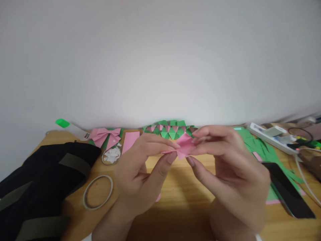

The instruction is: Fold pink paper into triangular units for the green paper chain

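Note:
Between my two hands, above the wooden table (185, 201), is a small piece of folded pink paper (185, 144). My left hand (142, 167) pinches its left end between thumb and fingers. On the other side, my right hand (225, 170) grips the right edge the same way, with the thumb under the paper. Behind the paper stands a row of folded green and pink paper pieces (173, 129), partly hidden by my hands. Further left lie a pink paper bow (106, 136) and a flat pink paper sheet (130, 139).
A tape roll (98, 192) and white scraps in a ring (112, 155) lie left, beside black cloth (47, 174). Right are green paper strips (263, 150), a phone (288, 190) and a power strip (273, 137) with a white cable. A wall (160, 60) rises behind.

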The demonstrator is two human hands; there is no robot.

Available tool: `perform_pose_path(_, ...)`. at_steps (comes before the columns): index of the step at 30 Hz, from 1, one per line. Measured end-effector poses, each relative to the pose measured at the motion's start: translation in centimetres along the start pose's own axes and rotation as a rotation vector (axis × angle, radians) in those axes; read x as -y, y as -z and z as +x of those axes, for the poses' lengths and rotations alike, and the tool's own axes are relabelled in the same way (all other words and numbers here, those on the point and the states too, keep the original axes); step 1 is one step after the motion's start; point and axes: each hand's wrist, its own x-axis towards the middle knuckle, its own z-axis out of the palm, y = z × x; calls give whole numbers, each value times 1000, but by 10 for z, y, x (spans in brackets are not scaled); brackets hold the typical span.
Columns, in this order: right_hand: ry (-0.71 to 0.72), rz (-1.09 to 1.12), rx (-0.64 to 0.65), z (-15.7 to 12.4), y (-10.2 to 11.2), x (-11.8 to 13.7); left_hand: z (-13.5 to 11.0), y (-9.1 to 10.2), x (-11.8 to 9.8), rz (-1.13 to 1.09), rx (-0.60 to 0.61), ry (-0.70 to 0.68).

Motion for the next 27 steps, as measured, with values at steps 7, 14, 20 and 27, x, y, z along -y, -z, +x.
perform_pose_path(7,39,-54,22,-1,3,2,2,0,-3,-89,-17,33)
perform_pose_path(14,86,-200,16,1,1,2,2,1,-9,-177,35,91)
perform_pose_path(20,100,-287,6,0,2,3,2,2,-10,-98,82,61)
perform_pose_path(27,95,-228,-4,0,1,2,4,3,-10,30,126,13)
